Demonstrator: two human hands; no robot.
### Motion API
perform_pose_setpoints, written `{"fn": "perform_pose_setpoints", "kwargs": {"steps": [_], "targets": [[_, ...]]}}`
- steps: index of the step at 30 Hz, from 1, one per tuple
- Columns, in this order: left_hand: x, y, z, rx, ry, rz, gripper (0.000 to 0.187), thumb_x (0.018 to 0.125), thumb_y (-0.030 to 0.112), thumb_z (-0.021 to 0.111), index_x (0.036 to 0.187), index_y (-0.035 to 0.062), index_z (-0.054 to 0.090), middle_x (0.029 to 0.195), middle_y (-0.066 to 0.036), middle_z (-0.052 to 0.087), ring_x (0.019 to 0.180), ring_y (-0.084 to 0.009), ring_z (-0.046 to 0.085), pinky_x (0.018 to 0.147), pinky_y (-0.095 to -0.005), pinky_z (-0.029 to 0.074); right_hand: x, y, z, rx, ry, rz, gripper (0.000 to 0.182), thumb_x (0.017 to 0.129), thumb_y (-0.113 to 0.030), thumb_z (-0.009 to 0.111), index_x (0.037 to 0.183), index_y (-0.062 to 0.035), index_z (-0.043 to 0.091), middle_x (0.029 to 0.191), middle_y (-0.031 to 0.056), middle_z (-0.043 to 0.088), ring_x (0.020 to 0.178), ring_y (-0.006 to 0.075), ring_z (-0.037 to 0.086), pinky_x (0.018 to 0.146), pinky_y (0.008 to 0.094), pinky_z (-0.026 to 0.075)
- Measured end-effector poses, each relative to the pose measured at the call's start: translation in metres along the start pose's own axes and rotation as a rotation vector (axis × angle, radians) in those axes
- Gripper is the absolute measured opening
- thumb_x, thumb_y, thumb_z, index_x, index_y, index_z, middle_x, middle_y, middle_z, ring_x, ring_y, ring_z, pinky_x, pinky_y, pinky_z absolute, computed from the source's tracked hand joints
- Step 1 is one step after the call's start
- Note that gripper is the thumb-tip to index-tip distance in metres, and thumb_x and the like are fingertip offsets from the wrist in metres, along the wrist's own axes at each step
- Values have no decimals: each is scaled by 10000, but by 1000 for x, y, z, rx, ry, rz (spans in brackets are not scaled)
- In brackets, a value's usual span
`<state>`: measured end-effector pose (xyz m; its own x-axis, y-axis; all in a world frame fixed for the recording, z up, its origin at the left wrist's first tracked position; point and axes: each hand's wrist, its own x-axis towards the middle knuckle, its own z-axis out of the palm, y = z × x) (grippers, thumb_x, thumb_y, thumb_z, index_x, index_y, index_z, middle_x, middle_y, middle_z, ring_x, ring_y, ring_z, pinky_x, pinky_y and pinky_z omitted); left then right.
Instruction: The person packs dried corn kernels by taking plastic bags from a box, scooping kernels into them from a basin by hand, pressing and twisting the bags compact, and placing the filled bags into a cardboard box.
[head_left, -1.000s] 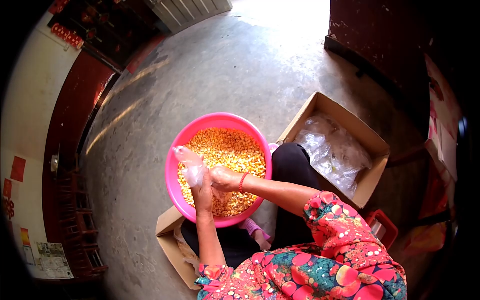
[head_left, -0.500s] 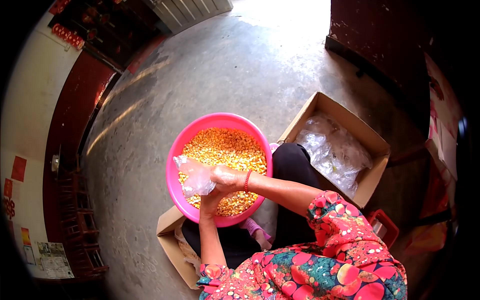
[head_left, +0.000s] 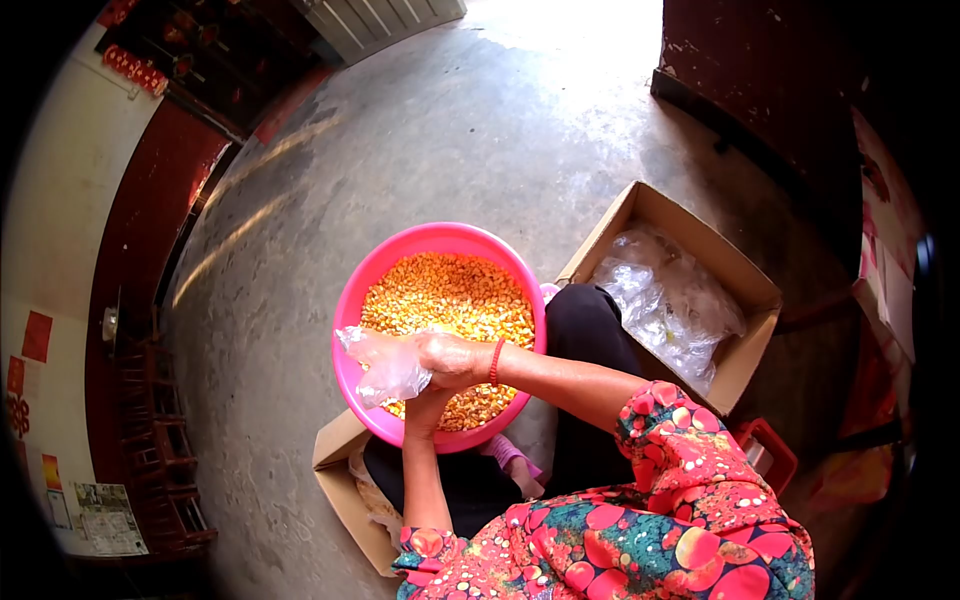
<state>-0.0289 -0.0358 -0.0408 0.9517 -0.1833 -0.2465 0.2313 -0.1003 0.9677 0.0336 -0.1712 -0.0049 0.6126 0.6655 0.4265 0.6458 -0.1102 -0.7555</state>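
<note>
A pink basin (head_left: 349, 300) full of yellow corn kernels (head_left: 450, 285) stands in front of my knees. Over its near-left part, my right hand (head_left: 456, 360), with a red beaded bracelet at the wrist, grips a clear plastic bag (head_left: 388, 368) by its gathered end. Just below it, my left hand (head_left: 426, 405) is closed at the same end of the bag, its fingers partly hidden behind the right hand and the plastic. The puffed-out part of the bag points left, across the basin's rim.
To the right of my knee is a cardboard box (head_left: 705, 235) with crumpled clear plastic bags (head_left: 665, 300) in it. Another cardboard box (head_left: 345, 500) sits by my left leg. A red container (head_left: 768, 455) is at my right side. Dark wooden stools (head_left: 165, 455) line the left wall.
The plastic bag has shifted slightly left and down, its far end now over the basin's rim. My left hand has moved a little to the right; both hands stay closed on the bag.
</note>
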Motion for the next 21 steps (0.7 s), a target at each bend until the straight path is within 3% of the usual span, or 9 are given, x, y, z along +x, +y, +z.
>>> {"fn": "perform_pose_setpoints", "kwargs": {"steps": [2,6,8,9,12,14,15,17,21], "targets": [[2,6,2,44,114,169,513,683,75,758,1132,45,511,1065,-48,555,958,-158,531,840,-285,446,1,-10,-5,25,139,-84,324,646,-67,592,967,-24,595,949,178,597,903,358,554,817,377,455],[2,12,2,89,168,178,514,679,70,759,1128,39,510,1068,-52,554,957,-158,533,837,-283,447,2,-4,-1,132,182,-78,334,638,-63,594,970,-30,591,956,178,594,904,355,552,808,368,456],[-2,12,4,2,-39,64,468,683,90,749,1096,36,537,1036,-48,564,929,-142,540,795,-277,451,-1,-6,-6,71,68,-10,313,648,-73,587,960,-44,592,943,174,591,883,353,553,780,369,458],[-2,13,4,2,-40,64,468,683,90,749,1096,36,537,1036,-48,564,929,-142,540,795,-277,451,-1,-5,-6,70,68,-10,313,648,-73,587,960,-44,592,943,174,591,883,353,553,780,369,458],[-1,7,2,-139,-155,1,573,669,73,759,1170,29,483,1074,-54,547,953,-148,534,825,-276,448,-2,0,1,77,50,132,265,656,-80,577,919,-55,592,890,168,592,839,353,555,749,377,458],[6,-9,-3,15,-69,170,831,631,104,799,1316,26,334,1226,-82,453,1078,-168,478,889,-297,427,0,3,5,53,150,-79,368,606,-10,522,968,-54,575,778,223,578,708,389,573,639,423,470],[6,-3,-1,16,-69,169,831,631,104,799,1316,26,334,1226,-82,453,1078,-168,478,889,-297,427,-1,3,6,54,152,-79,368,606,-10,522,968,-54,575,778,223,578,708,389,573,639,423,470],[4,21,9,176,22,400,953,618,118,810,1370,34,231,1272,-87,402,1102,-167,451,909,-304,418,-3,1,7,90,-16,28,229,692,-92,569,918,-71,595,847,174,590,803,344,562,731,394,453],[-3,41,18,82,-39,297,853,654,43,770,1356,28,287,1202,-72,466,1041,-153,489,886,-272,425,-5,11,14,-67,-105,75,202,728,-104,553,923,-79,597,847,175,591,813,335,574,731,399,453]]}}
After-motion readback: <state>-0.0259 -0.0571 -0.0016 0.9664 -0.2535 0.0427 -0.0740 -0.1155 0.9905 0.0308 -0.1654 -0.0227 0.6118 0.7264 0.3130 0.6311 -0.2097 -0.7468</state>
